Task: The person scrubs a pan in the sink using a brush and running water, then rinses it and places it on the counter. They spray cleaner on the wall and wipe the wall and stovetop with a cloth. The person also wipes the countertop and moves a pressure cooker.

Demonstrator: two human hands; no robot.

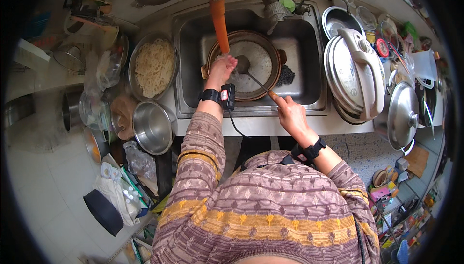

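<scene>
My right hand is closed round the brown handle of a ladle. The ladle's bowl lies over a wide brown-rimmed pot in the steel sink. Just left of that bowl is my left hand, fingers apart and holding nothing, under the end of an orange hose on the faucet. Splashing water blurs the fingertips, so contact with the ladle is unclear. Cloudy whitish water covers the pot's bottom. Beside the pot's right handle rests a dark scouring pad.
Left of the sink stand a bowl of pale noodles and a steel pot. On the right, a large pressure cooker lid leans by a steel basin and a lidded pot. A green cup sits behind the sink.
</scene>
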